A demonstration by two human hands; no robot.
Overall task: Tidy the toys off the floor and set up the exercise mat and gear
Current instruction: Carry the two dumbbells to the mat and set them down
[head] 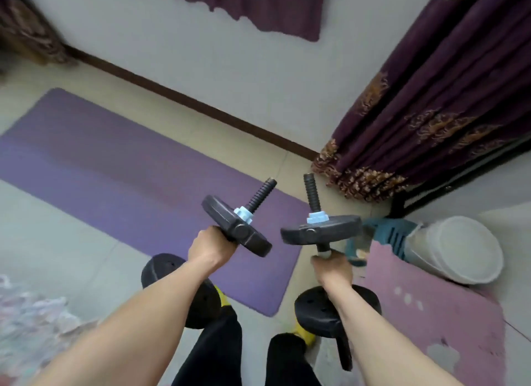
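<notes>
Legs and feet: the person stands at the near end of the mat, dark trousers and yellow footwear (305, 334) showing between the forearms.
Left hand: the left hand (211, 246) is wrapped in a fist around the bar of the left dumbbell (236, 230), forearm reaching forward, wrist cocked so the bar tilts up and to the right.
Right hand: the right hand (333, 268) is closed round the grip of the right dumbbell (320, 232), held almost upright, its upper plate lying nearly level above the knuckles.
Where the weights are: both are in the air over the near right corner of the mat, upper plates close together but apart; each lower plate hangs below its forearm.
Handling: cast plates on threaded bars, so heavy, rigid and end-loaded. The bare middle of the bar is the place to hold; gripping a plate would let it swing. The pale blue collar nut (243, 214) should keep the plates on, though motion blur hides how tight it sits.
Mat: the purple exercise mat (120, 167) lies flat and unrolled on the tile, running away toward the wall.
Right side: a pink foam tile (431, 299) and a whitish rolled cylinder (457, 250) sit by the curtain (431, 84).
Progress: mat down, weights likely next to be lowered beside it.
</notes>
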